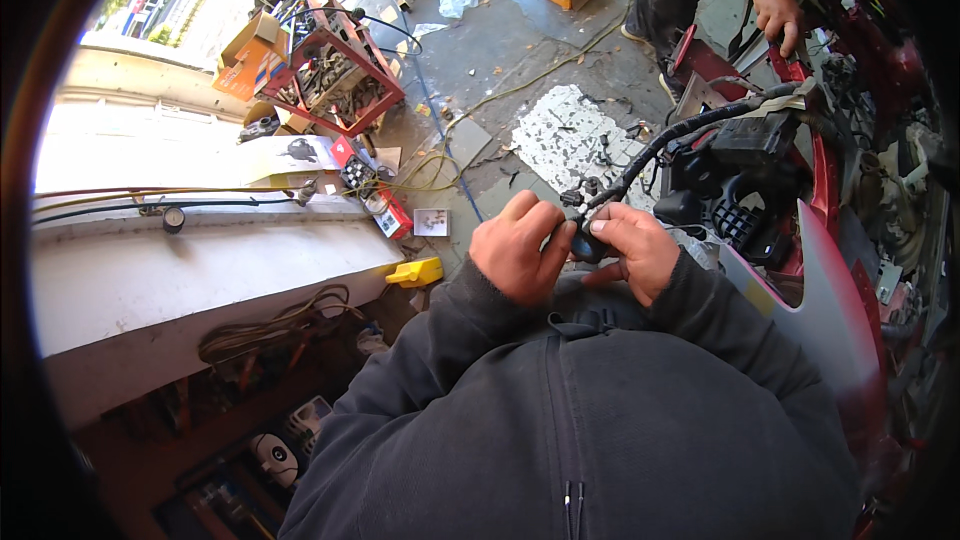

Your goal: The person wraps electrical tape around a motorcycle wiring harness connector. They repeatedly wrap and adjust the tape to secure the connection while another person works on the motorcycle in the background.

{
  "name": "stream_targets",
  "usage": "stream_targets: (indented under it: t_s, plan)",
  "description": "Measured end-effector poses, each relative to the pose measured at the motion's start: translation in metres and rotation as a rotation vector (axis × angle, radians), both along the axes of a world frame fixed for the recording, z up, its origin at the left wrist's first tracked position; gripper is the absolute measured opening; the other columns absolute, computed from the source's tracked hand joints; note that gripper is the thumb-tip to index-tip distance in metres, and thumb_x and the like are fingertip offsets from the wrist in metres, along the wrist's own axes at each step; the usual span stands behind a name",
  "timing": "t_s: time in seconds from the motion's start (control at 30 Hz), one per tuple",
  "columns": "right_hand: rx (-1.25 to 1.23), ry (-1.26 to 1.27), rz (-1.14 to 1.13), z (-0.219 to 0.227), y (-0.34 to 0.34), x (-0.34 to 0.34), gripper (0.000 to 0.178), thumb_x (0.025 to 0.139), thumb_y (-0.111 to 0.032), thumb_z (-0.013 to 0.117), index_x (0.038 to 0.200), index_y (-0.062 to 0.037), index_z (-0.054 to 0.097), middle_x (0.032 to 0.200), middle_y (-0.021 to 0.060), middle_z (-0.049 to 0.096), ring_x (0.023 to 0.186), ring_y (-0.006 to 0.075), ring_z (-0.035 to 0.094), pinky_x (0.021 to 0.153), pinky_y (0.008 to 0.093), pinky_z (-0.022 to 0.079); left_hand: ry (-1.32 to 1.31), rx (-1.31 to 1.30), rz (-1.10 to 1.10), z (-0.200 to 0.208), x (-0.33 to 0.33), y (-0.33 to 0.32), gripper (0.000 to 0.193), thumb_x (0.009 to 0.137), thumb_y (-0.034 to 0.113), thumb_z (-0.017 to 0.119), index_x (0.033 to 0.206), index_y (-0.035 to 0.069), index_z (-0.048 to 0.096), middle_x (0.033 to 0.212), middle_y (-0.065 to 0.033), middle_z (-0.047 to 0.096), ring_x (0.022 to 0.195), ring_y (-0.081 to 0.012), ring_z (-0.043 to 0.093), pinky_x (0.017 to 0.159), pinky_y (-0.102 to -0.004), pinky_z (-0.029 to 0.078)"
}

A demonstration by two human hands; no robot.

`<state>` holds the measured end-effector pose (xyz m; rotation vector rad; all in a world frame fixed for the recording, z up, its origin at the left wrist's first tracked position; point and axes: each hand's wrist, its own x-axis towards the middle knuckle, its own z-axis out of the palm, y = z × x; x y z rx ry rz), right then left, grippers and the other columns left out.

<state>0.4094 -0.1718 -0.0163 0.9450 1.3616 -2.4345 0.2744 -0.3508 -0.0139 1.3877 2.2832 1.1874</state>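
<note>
In front of my chest, both hands meet at the end of a thick black-wrapped wiring harness (668,137). My right hand (640,252) is closed on that end, thumb on top. My left hand (520,248) is closed in a pinch right beside it, fingertips against a small dark, bluish piece (588,246). What that piece is, I cannot make out, as the fingers cover most of it. Small connectors (582,194) stick out just above the hands. The harness runs up and right to the opened front of a red vehicle (822,175).
Another person's hand (777,12) touches the red bodywork at upper right. A grey-and-red fender panel (835,305) stands close by my right arm. At left are a red tool cart (375,90), a white ledge (200,275) and a yellow case (415,272). A hose (440,120) crosses the floor.
</note>
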Motion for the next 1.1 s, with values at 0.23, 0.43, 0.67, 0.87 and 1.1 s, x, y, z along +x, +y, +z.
stream_targets:
  t_s: [0.23, 0.43, 0.67, 0.87, 1.1]
  plan:
    - [0.222, 0.038, 0.140, 0.000, 0.001, -0.010, 0.021, 0.113, -0.018, 0.068, 0.129, -0.0049, 0.071, 0.115, 0.0046, 0.076, 0.092, 0.0128, 0.074, 0.070, 0.0327, 0.064, -0.368, 0.047, 0.061, 0.005, 0.001, -0.005, 0.020, 0.112, 0.017, 0.068, 0.100, 0.000, 0.070, 0.083, -0.0129, 0.068, 0.069, -0.0254, 0.063, 0.066, -0.0404, 0.051]
    - [0.703, 0.129, 0.239, -0.004, 0.002, -0.012, 0.022, 0.111, -0.010, 0.070, 0.131, -0.0026, 0.067, 0.111, 0.0077, 0.076, 0.081, 0.0122, 0.072, 0.068, 0.0315, 0.062, -0.816, 0.052, 0.072, -0.002, 0.008, -0.009, 0.029, 0.117, 0.020, 0.064, 0.099, -0.001, 0.069, 0.080, -0.0010, 0.064, 0.077, -0.0115, 0.057, 0.073, -0.0330, 0.050]
    - [0.297, 0.325, 0.022, -0.001, 0.001, -0.015, 0.041, 0.101, 0.006, 0.060, 0.141, -0.0024, 0.059, 0.115, 0.0091, 0.070, 0.102, 0.0155, 0.072, 0.090, 0.0358, 0.065, -0.611, 0.030, -0.069, -0.003, 0.006, -0.004, 0.021, 0.113, 0.017, 0.069, 0.101, 0.000, 0.070, 0.080, -0.0035, 0.064, 0.074, -0.0191, 0.065, 0.070, -0.0377, 0.053]
    - [0.099, 0.285, 0.023, 0.013, 0.009, -0.025, 0.043, 0.104, 0.001, 0.068, 0.145, -0.0027, 0.055, 0.118, 0.0106, 0.069, 0.107, 0.0184, 0.073, 0.093, 0.0373, 0.066, -0.044, -0.018, -0.042, 0.006, 0.007, 0.001, 0.009, 0.100, 0.011, 0.077, 0.103, 0.003, 0.072, 0.093, -0.0187, 0.072, 0.082, -0.0448, 0.073, 0.069, -0.0489, 0.058]
    - [0.084, 0.192, 0.112, 0.026, 0.015, -0.029, 0.029, 0.107, -0.007, 0.073, 0.135, -0.0048, 0.064, 0.116, 0.0069, 0.073, 0.102, 0.0162, 0.074, 0.082, 0.0370, 0.069, -0.047, 0.025, -0.043, 0.003, 0.005, 0.003, 0.008, 0.100, 0.010, 0.075, 0.101, 0.004, 0.070, 0.090, -0.0172, 0.072, 0.077, -0.0441, 0.073, 0.067, -0.0506, 0.058]
